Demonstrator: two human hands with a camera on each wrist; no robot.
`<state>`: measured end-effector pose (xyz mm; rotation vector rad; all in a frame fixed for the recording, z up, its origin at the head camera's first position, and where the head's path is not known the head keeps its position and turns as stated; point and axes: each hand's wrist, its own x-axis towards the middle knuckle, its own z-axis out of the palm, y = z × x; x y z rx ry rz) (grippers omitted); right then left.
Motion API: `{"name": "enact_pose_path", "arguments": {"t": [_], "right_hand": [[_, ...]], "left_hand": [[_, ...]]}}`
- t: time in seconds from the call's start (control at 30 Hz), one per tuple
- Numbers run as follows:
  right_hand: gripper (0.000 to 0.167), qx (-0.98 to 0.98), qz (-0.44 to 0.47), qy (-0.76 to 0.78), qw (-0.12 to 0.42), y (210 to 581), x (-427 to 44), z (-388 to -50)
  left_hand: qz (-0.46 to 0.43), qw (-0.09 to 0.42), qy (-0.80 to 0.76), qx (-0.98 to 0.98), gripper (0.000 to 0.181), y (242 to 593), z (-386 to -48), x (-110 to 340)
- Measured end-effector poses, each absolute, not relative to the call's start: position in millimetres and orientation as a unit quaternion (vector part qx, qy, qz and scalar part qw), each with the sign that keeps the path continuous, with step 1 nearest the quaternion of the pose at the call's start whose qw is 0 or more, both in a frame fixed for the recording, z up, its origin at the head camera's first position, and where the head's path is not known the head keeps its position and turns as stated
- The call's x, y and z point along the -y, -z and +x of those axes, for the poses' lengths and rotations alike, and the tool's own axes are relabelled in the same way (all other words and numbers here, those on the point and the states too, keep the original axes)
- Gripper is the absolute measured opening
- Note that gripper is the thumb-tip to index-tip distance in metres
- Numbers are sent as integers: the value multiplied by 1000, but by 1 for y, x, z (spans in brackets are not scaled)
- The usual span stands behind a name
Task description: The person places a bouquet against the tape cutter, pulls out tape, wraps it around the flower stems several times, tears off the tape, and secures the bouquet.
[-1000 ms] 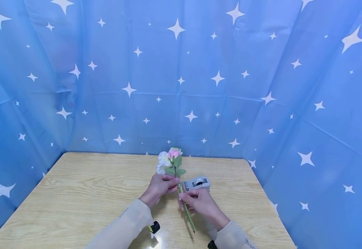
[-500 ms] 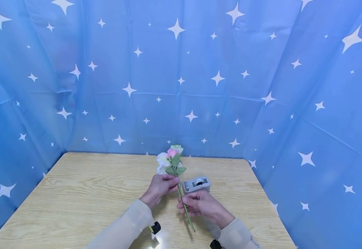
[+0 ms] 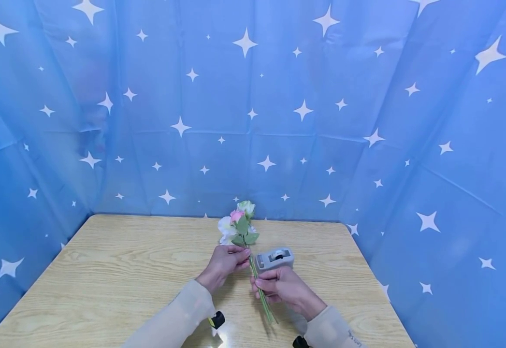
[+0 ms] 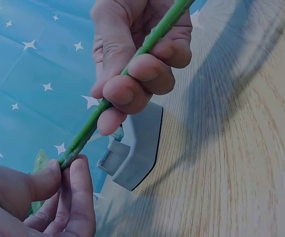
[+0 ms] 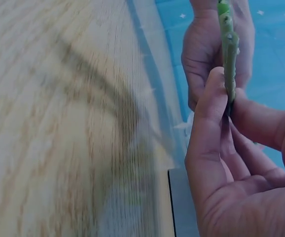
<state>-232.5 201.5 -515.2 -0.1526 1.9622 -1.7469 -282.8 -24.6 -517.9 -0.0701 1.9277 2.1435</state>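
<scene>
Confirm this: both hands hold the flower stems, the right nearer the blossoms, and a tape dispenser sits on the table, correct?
No, the head view shows the left hand nearer the blossoms, the right hand further down. Both hold the flower stems, and the tape dispenser sits on the table.

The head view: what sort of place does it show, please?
Probably a curtained-off booth for tabletop handwork: blue cloth with white stars hangs behind and along both sides of a wood-grained table, where a tape dispenser sits near the bunch of flowers being held.
</scene>
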Motion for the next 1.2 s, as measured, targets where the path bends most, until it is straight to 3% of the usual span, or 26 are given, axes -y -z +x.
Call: {"name": "enact_pose_path", "arguments": {"t": [0.73,1.2], "right_hand": [[22,-783,-42,601,155,508,-187,-221],[23,-792,-39,589,154,509,-186,-220]], "left_hand": [[-33,132,-757,-639,40,519,-279,19],[-46,130,-751,-645,35,518,-277,16]]}}
